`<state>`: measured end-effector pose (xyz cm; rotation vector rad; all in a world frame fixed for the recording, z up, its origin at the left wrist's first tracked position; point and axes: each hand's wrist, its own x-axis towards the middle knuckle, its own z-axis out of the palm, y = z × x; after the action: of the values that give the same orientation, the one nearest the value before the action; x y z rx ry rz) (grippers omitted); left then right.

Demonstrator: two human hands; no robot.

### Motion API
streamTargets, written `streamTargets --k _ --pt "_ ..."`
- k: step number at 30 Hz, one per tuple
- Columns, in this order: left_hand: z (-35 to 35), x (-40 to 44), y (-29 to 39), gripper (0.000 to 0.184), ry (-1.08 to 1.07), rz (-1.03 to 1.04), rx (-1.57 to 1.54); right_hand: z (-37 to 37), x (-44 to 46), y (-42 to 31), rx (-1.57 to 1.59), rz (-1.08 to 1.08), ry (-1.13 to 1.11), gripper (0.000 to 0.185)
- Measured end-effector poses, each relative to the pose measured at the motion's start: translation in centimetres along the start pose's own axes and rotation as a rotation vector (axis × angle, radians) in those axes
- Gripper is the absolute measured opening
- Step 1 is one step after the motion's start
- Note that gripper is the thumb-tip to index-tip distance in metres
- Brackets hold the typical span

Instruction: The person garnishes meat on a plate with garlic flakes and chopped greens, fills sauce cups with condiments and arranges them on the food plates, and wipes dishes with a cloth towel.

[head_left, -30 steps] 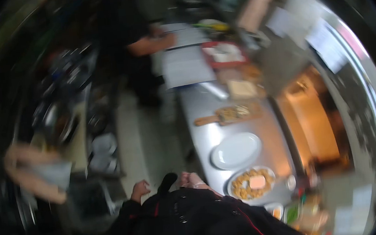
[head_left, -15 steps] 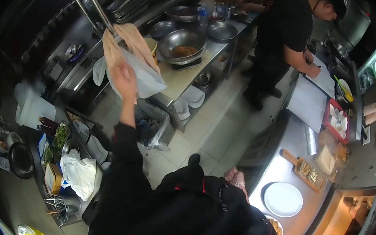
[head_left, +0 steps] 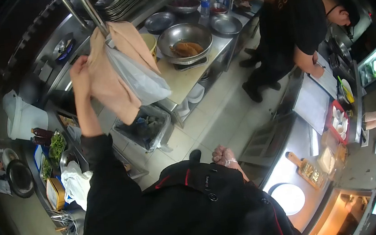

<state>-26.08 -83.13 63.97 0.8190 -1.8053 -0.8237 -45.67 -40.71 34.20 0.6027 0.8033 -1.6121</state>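
A peach-coloured cloth (head_left: 115,79) hangs from a metal post above the bin, beside a white plastic bag (head_left: 140,76). My left hand (head_left: 81,77) is at the cloth's left edge, fingers closed on it and the arm stretched forward. Low in front of my body is my right hand (head_left: 225,156), its fingers curled and clear film, perhaps a thin glove, showing around it. Whether it holds anything is hidden.
A grey bin (head_left: 146,130) with a liner stands below the cloth. Behind it, a steel bowl (head_left: 185,42) with brown food sits on a scale. Another person (head_left: 288,29) leans over the right counter, near a white plate (head_left: 288,198).
My left hand has moved left and slightly down from the cloth's middle to its edge. The cloth is now spread wider, and more of the bin shows. My right hand is more in view.
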Motion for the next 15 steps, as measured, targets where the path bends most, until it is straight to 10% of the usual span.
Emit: streamTargets --k 3,6,10,15 --pt "-4.6 -2.5 0.7 0.014 -0.194 0.031 -0.368 1.4 1.2 0.3 -0.019 0.016 0.016 0.02" --pt "-5.7 -8.3 4.1 0.024 0.422 0.034 -0.79 3.0 1.5 0.1 -0.111 0.033 -0.033 0.019" --pt "-5.9 -13.5 6.7 0.025 0.101 0.31 -1.088 8.0 -0.4 0.1 -0.344 0.09 -0.143 0.018" --pt "-1.0 -16.3 8.0 0.027 -0.574 0.082 -1.378 10.5 0.8 0.4 -0.709 0.07 -0.605 0.006"
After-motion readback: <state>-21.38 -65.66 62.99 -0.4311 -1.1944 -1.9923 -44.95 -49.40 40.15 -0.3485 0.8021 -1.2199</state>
